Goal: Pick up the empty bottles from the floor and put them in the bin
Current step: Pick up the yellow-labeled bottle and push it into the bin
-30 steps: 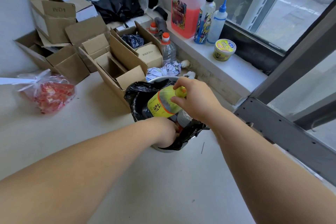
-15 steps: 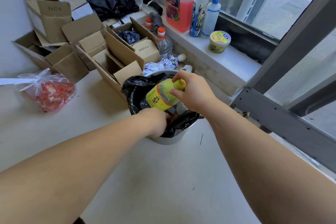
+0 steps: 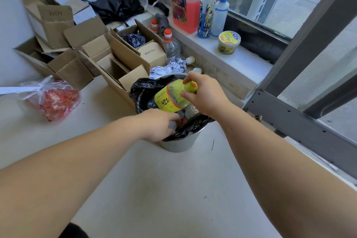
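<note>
Right hand [image 3: 204, 94]: grip closed on the neck of the yellow bottle [image 3: 172, 96], fingers round the cap end, bottle tilted base-down over the bin [image 3: 181, 141]. Left hand [image 3: 160, 125]: at the bin's 7 o'clock rim, fingers curled on what looks like a clear bottle [image 3: 172, 124], though mostly hidden, so hard to be sure.

To finish well: lower the yellow bottle base-first into the gap at the middle, then let go only once below the rim; probably little room left, with other bottles already packed inside the black liner [image 3: 141, 91]. Best to press gently, keeping the liner from slipping off the rim.

Outward: cardboard boxes [image 3: 116, 63] at 10 o'clock, touching the bin; a capped bottle [image 3: 172, 46] on the floor at 12, apparently yet to collect; a crumpled wrapper [image 3: 168, 67] just beyond the rim; a red bag [image 3: 56, 100] at 9; a jug [image 3: 186, 0] on the sill at 1.
</note>
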